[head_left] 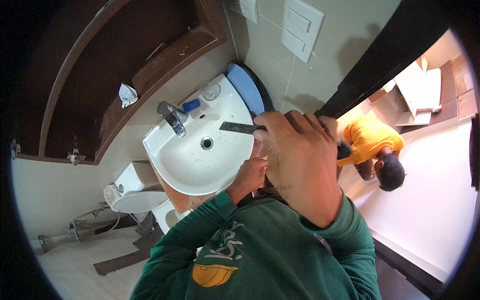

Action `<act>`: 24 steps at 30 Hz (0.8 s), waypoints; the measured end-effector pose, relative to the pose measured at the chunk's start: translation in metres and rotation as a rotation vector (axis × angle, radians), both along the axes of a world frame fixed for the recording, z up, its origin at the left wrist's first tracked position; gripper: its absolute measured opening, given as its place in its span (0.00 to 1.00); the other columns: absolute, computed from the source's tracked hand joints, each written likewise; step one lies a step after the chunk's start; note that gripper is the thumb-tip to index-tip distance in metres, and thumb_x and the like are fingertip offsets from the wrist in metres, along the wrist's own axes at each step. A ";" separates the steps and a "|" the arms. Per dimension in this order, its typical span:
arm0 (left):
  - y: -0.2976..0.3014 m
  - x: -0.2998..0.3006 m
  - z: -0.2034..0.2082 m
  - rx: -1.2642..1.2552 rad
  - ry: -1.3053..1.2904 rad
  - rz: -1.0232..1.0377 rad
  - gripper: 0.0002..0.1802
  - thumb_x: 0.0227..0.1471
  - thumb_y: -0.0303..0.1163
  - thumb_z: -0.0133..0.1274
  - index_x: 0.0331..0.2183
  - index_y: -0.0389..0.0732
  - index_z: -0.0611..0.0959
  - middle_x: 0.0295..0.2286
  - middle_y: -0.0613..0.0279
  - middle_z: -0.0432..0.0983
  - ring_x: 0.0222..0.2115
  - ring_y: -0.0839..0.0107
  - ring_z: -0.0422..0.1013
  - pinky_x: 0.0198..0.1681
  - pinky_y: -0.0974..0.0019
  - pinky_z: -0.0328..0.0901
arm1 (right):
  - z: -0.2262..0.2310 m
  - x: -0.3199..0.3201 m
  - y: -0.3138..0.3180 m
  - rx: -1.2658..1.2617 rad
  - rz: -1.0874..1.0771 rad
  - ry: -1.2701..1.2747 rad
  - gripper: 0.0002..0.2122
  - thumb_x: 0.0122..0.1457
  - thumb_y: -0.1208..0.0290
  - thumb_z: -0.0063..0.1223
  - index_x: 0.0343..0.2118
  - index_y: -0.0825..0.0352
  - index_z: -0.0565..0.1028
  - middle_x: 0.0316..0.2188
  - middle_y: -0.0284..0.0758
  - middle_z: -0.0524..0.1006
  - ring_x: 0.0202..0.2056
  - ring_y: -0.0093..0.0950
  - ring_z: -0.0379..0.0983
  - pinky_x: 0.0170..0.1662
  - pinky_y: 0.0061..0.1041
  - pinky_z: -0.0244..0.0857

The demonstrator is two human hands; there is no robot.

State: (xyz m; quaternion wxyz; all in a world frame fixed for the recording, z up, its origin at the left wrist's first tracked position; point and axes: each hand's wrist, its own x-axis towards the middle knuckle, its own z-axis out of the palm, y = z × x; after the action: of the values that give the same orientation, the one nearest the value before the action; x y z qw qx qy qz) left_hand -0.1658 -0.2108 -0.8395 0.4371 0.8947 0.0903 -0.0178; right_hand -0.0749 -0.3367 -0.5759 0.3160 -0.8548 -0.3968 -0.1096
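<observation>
My right hand (pixel 305 160) is raised in front of my chest, fingers wrapped round a dark, narrow, flat-bladed tool (pixel 237 128). Its blade points left over the right side of the white washbasin (pixel 170 172). A black end, perhaps its handle, shows past the far side of my fist. Lower and to the left, my left hand (pixel 248 177) is closed close to my body at the basin's front edge. What its fingers hold, if anything, is hidden, partly behind my right hand.
On the basin are a chrome faucet (pixel 173 119) and a blue sponge (pixel 191 105); a blue basin (pixel 246 90) leans behind. An open brown cabinet (pixel 107 122) holds crumpled paper (pixel 128 95). A toilet (pixel 137 200) stands left. Beyond the doorway frame (pixel 372 62) a person in yellow (pixel 372 137) bends down.
</observation>
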 end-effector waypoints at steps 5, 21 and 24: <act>0.002 0.000 0.021 0.091 -0.065 -0.009 0.04 0.54 0.26 0.52 0.31 0.36 0.80 0.30 0.45 0.77 0.32 0.44 0.75 0.35 0.49 0.70 | -0.072 0.011 0.005 0.407 -0.007 0.547 0.07 0.64 0.72 0.54 0.42 0.67 0.75 0.31 0.46 0.80 0.32 0.46 0.78 0.36 0.37 0.69; 0.057 -0.006 0.121 -0.264 -0.204 0.663 0.12 0.63 0.37 0.55 0.43 0.41 0.81 0.30 0.70 0.74 0.26 0.83 0.67 0.25 0.76 0.66 | -0.232 0.040 -0.050 0.115 -0.022 1.084 0.18 0.56 0.70 0.60 0.46 0.75 0.70 0.32 0.59 0.78 0.40 0.60 0.75 0.43 0.51 0.70; 0.047 -0.019 0.099 -0.280 -0.087 0.636 0.10 0.62 0.32 0.55 0.44 0.40 0.82 0.34 0.69 0.77 0.28 0.84 0.69 0.25 0.76 0.68 | -0.278 0.040 -0.048 0.088 -0.077 0.743 0.20 0.56 0.70 0.59 0.48 0.75 0.70 0.33 0.59 0.79 0.39 0.59 0.77 0.43 0.50 0.72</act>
State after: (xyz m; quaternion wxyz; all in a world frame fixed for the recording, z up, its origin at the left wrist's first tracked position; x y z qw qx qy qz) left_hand -0.1851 -0.1639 -0.7405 0.5425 0.7531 0.3427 0.1453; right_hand -0.0352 -0.3843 -0.8542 0.4704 -0.8362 -0.2177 0.1791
